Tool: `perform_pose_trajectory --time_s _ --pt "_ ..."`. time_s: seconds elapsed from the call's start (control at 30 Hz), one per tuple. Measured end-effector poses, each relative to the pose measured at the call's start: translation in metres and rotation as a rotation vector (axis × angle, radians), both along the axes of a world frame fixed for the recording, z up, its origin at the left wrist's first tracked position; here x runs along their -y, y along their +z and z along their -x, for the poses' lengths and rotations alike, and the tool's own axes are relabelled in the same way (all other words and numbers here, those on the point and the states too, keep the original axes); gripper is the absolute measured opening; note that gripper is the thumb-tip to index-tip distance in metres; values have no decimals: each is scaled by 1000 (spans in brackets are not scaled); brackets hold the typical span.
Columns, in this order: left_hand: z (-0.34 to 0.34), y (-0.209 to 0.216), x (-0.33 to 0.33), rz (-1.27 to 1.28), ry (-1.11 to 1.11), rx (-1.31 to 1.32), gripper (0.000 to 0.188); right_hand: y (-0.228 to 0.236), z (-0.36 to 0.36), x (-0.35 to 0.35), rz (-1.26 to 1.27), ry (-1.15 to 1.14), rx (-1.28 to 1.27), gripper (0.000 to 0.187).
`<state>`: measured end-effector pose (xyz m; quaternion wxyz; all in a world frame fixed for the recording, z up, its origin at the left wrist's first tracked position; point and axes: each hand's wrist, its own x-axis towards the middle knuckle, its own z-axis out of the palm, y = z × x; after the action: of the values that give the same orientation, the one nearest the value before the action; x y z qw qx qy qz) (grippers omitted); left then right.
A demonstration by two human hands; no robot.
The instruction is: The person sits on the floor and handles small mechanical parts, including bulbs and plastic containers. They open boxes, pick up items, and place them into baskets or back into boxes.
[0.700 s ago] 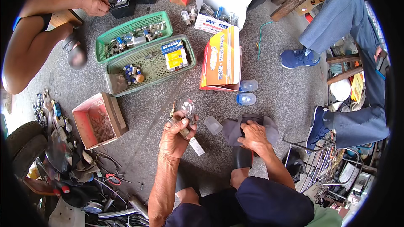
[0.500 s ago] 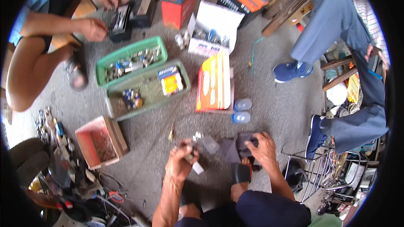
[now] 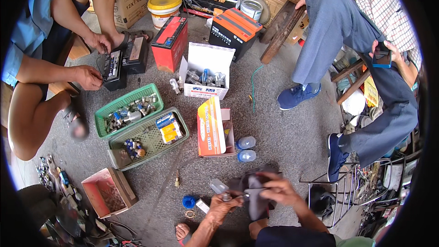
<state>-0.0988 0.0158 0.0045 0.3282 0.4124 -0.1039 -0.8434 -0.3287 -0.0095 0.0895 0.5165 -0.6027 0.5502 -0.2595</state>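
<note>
In front of me, my left hand [image 3: 221,208] is closed on a small light bulb with a metal base [image 3: 226,196]. My right hand [image 3: 280,190], smeared by motion, grips a dark cloth [image 3: 252,184] that reaches over to the left fingertips. Just beyond the left hand lies a clear plastic case [image 3: 218,185]. Beside that hand, on the ground, are a small white box [image 3: 202,206], a blue round cap [image 3: 189,201] and a brass-coloured ring [image 3: 190,214]. A little farther off is a small brass piece [image 3: 177,179].
Farther out stand an orange-and-white carton [image 3: 211,130], two clear blue-tinted containers [image 3: 246,155], green baskets [image 3: 151,126] of bulbs, an open white box [image 3: 208,92] and a red box [image 3: 104,194]. One person handles a black battery [image 3: 114,71]; another sits at right beside a wire rack [image 3: 336,192].
My hands have come together, the left one moving right toward the cloth. The blue cap, ring and white box now show on the ground. My view has tilted farther out.
</note>
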Motion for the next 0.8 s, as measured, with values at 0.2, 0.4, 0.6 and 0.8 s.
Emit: perform_pose_trajectory --time_s 0.2,0.4,0.6,0.8 --pt "22 -7 -27 -211 31 -281 11 -31 -53 -12 110 -113 -334 35" --pt "16 -3 -5 -36 -154 -200 16 -59 -13 -7 -211 -592 -33 43" --pt "8 20 12 -178 225 -214 27 -34 -20 2 -645 -689 417 40" --pt "18 -17 -6 95 219 97 26 -44 -45 -14 -335 -48 53 40"
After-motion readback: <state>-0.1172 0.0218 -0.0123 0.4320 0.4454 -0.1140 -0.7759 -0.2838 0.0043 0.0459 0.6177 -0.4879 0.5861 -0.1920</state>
